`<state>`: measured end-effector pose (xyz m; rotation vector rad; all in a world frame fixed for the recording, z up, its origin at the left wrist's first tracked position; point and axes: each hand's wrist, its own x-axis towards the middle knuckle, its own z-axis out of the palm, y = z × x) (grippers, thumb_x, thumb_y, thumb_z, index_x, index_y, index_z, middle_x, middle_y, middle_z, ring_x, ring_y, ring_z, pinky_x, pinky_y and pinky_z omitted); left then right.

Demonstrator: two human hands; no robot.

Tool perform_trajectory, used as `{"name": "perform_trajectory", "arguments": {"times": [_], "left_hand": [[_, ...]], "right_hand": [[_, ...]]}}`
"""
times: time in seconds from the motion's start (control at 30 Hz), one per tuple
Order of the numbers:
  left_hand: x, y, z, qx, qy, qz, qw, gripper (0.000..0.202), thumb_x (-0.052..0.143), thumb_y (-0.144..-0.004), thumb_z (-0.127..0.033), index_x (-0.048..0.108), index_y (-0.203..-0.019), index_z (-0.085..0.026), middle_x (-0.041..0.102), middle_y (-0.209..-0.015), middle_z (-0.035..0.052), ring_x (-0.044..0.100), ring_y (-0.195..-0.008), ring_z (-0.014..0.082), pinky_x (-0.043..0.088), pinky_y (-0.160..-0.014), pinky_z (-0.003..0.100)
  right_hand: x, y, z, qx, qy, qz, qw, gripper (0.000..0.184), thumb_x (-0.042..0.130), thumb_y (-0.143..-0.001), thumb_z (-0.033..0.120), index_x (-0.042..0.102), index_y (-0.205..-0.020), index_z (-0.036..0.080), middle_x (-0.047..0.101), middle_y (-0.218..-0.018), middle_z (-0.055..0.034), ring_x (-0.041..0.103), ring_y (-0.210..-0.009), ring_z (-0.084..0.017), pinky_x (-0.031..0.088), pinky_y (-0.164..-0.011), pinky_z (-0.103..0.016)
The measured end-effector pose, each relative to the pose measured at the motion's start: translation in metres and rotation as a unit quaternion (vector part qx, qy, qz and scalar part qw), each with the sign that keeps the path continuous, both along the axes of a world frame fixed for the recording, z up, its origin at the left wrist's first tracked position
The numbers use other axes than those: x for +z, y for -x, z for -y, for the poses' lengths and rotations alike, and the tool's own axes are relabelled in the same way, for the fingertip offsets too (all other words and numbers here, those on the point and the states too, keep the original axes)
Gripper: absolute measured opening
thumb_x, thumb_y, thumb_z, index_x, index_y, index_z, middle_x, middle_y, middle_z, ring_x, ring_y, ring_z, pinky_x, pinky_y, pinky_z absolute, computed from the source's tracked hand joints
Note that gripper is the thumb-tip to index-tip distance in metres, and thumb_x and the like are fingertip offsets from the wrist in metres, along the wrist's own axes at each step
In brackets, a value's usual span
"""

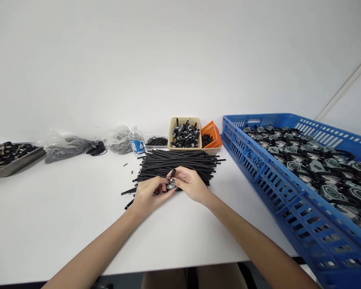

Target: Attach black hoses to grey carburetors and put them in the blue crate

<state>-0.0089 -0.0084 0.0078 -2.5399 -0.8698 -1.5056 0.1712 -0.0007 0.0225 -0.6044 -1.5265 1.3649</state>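
— White table (63, 216), white wall behind. Where's the fitting?
— Pinched between both hands, just in front of the tubes (177, 162).
— Which grips it?
— Right hand (190, 184) closes fingertips on the small fitting (171, 182); left hand (147, 195) curls around a tube end touching it.
— Anything nearby?
— Beige bin (185, 133) and orange basket (211, 134) behind the tubes, blue crate (273, 180) to the right.

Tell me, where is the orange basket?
In the head view, the orange basket sits at the back of the table, right of centre, between the beige tray and the blue crate, just behind the pile of black tubes.
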Motion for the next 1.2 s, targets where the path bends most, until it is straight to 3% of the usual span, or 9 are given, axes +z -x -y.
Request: {"name": "perform_trajectory", "arguments": {"times": [1.2], "left_hand": [[-0.0006,-0.0006,0.0006,0.008,0.011,-0.001,1.000,0.015,0.070,-0.082,-0.021,0.059,-0.092,-0.019,0.055,-0.061,-0.0068,0.050,-0.048,0.0050,0.045,-0.049,0.014]], "right_hand": [[-0.0026,-0.0001,-0.0018,-0.008,-0.011,0.003,1.000,0.038,0.074,-0.076,0.053,0.064,-0.090,0.019,0.067,-0.086,-0.0031,0.065,-0.087,-0.018,0.051,-0.079,-0.031]]}}
